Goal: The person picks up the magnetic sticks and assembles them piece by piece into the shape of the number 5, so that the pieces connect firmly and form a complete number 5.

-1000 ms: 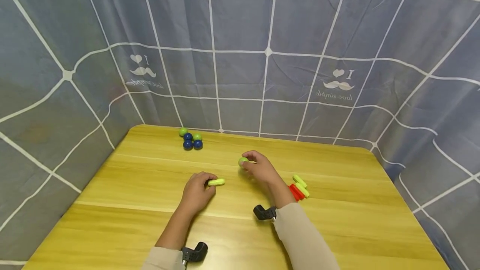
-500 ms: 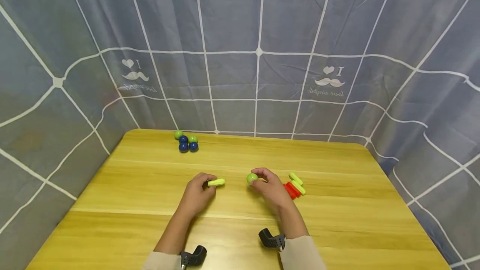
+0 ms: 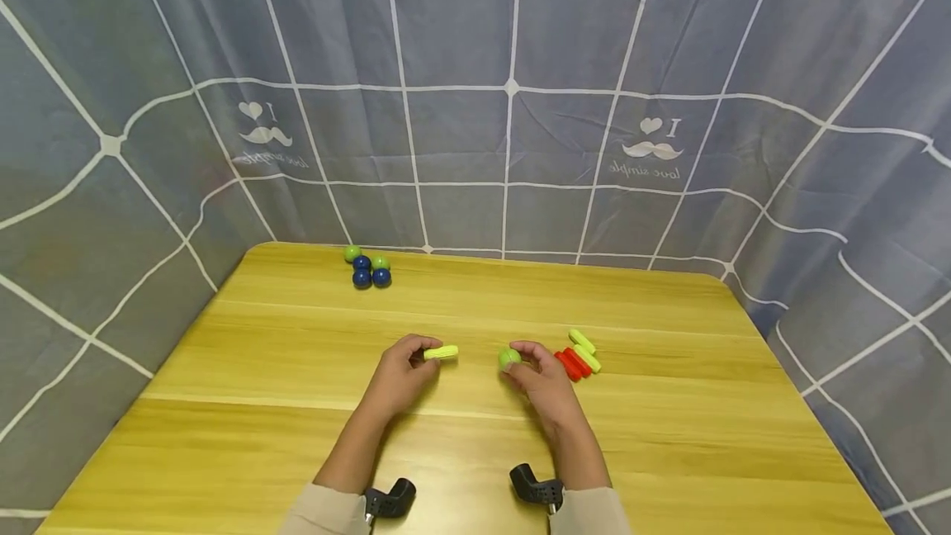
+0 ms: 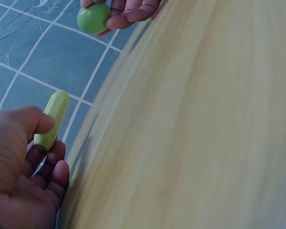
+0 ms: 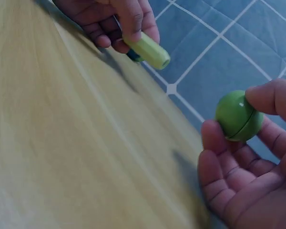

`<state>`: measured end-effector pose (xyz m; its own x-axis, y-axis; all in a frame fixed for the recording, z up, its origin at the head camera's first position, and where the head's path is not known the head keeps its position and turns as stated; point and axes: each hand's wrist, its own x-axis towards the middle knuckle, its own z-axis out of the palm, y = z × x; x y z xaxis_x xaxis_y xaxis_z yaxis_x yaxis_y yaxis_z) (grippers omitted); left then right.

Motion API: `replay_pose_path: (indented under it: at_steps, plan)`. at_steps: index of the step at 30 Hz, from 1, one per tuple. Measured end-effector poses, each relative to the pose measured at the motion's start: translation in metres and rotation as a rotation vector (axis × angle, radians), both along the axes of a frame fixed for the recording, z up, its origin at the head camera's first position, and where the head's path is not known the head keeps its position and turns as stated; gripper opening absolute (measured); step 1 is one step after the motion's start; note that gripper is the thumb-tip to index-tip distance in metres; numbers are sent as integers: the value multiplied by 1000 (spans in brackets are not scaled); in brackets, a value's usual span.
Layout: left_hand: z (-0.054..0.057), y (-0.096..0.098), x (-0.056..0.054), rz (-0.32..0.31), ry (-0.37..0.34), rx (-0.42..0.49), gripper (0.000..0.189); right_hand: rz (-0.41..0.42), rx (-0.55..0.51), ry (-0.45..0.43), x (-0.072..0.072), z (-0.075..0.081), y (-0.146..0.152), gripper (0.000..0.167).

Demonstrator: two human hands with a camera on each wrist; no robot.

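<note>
On the near side of the glossy green ball [image 3: 509,356], your black wrist cameras [image 3: 399,498] sit by two beige sleeves [image 3: 327,510]. Your right hand [image 3: 548,382] pinches that ball between thumb and fingertips; the shadow in the right wrist view suggests you have it lifted clear of the wooden table [image 3: 669,337]. Left of the ball and apart from it, your left hand [image 3: 402,374] grasps a ribbed yellow-green stick [image 3: 443,352], the free end pointing towards the ball. Just right of the ball, past your right fingers, two red sticks [image 3: 568,366] lie side by side, with two matching yellow-green sticks [image 3: 587,358] to their right and far side. Well beyond the ball and to its left, three navy balls [image 3: 381,277] and two lime balls [image 3: 352,253] form a cluster; behind that hangs a grid-patterned curtain [image 3: 461,139]. Judging by the layout, you have those two groups laid out, while the two pieces in your fingers are not yet set down; whether more remains, you cannot tell from here.
</note>
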<state>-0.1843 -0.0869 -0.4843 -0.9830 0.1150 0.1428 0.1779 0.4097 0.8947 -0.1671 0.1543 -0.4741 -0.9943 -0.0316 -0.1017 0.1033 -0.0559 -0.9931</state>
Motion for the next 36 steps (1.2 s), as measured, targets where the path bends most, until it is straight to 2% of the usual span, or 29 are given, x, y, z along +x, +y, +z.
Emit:
replay_pose_path:
  at_steps: [4,8,14,16,20,28,36]
  plan:
    - [0,5,2,1,-21,14,23,-10,-70,26,-2,-9,-2,33]
    - [1,7,3,-23,-21,20,23,10,-90,65,-5,-14,-8,32]
    - [2,10,0,-55,8,53,22,20,84,134,-6,-11,-15,30]
    - [2,12,1,-66,-1,63,22,23,169,135,-5,-11,-17,28]
    - [-1,15,3,-82,-28,66,22,20,259,127,-4,-13,-20,27]
    - [-3,15,5,-68,9,63,22,41,256,173,-4,-15,-23,28]
    - [-4,18,5,-115,-8,87,19,48,287,181,-4,-15,-20,27]
